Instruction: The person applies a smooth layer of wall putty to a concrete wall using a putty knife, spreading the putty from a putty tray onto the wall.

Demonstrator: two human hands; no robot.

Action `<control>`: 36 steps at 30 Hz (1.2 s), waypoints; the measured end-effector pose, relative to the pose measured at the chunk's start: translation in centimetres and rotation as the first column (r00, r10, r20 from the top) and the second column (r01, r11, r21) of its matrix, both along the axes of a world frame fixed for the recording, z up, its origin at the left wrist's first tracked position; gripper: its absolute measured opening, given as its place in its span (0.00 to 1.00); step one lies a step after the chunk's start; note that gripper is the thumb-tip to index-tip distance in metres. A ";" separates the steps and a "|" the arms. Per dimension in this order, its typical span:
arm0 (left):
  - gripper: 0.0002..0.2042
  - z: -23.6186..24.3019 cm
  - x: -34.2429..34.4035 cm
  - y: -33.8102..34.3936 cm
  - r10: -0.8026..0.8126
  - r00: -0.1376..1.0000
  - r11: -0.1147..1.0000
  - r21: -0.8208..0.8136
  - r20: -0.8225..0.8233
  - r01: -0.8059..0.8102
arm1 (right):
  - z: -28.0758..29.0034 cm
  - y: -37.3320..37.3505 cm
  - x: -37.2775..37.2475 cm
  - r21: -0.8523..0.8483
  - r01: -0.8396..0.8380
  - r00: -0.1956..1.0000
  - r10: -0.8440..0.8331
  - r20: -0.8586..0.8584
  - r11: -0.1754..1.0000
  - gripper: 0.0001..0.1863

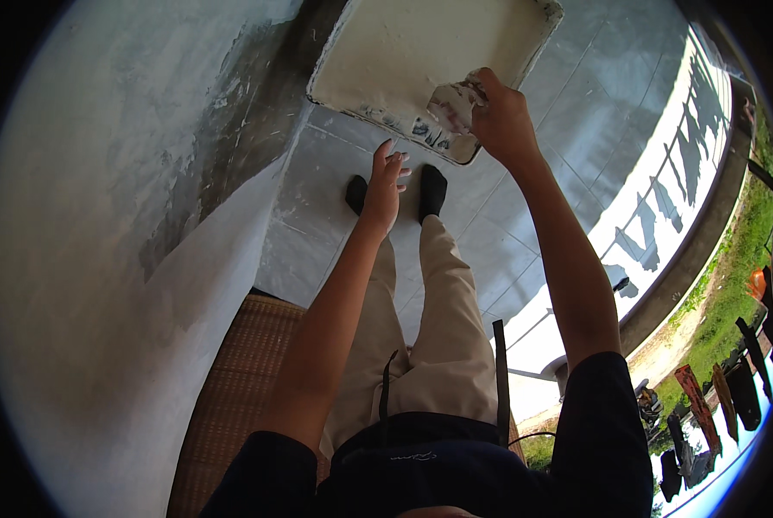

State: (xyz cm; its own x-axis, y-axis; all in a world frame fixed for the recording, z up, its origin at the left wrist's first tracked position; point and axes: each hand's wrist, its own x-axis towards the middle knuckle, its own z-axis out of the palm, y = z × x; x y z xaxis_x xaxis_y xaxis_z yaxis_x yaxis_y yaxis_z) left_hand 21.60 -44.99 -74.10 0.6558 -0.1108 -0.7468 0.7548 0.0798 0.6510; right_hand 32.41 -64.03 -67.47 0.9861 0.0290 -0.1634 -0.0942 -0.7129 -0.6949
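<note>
A wide shallow tray (490,39) of smooth off-white putty lies on the tiled floor beyond my feet, its near wall smeared and dark-spotted. Over its near right corner, my right hand (500,119) is closed on a flat putty scraper (449,105) coated with pale putty. The scraper's blade dips toward the tray's near side; whether it touches the putty, I cannot tell. My left hand (385,192) hangs in the air just short of the tray, empty, its fingers loosely bent and apart with pale smears on the tips.
Along the left runs a wall (101,216) with white and darker grey patches. A woven brown mat (244,371) lies beside my legs. Grey floor tiles (525,250) stretch right to a sunlit strip and a low ledge (697,276), with grass (706,328) outside.
</note>
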 end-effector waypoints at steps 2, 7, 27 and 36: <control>0.30 0.2 0.3 0.0 0.000 1.000 1.000 -0.005 0.007 0.001 | -0.6 -0.4 -0.2 -0.045 -0.079 0.992 0.083 0.097 0.996 0.18; 0.29 0.4 0.7 -0.2 0.008 1.000 1.000 -0.007 0.018 -0.008 | -1.3 -0.6 0.7 -0.038 -0.112 0.986 0.116 0.121 0.993 0.18; 0.31 0.4 1.2 -0.3 0.051 0.999 0.997 -0.054 0.017 -0.050 | -2.1 0.3 0.4 -0.029 -0.090 0.984 0.093 0.152 0.996 0.19; 0.31 0.9 1.5 -0.4 0.055 0.998 0.997 -0.055 0.002 -0.055 | -2.3 0.6 0.9 -0.008 -0.107 0.978 0.107 0.177 0.994 0.19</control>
State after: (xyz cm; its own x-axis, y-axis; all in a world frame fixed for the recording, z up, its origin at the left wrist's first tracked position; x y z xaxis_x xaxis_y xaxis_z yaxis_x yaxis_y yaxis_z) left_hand 23.07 -45.41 -73.20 0.6646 -0.1152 -0.7383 0.7461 0.1567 0.6471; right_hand 33.29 -63.46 -69.75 0.9906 0.1361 0.0131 0.1069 -0.7109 -0.6951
